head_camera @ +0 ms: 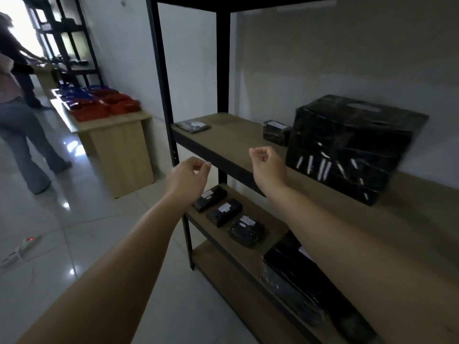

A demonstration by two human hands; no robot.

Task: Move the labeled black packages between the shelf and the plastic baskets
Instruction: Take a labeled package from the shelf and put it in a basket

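Both arms reach toward a black-framed shelf (pixel 223 135): left hand (pixel 186 180) and right hand (pixel 267 167) loosely curled, holding nothing. Large black box (pixel 352 145) and small black packages (pixel 192 126) on the middle board; three labeled packages (pixel 224 212) below. Red baskets (pixel 106 106) on a far counter (pixel 121 147)

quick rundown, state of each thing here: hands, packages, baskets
left hand: raised, fingers loosely curled, empty
right hand: raised, fingers loosely curled, empty
large black package: on upper shelf
small packages: lying on lower shelf, labels up
flat package: on upper shelf's left end
plastic baskets: on far table
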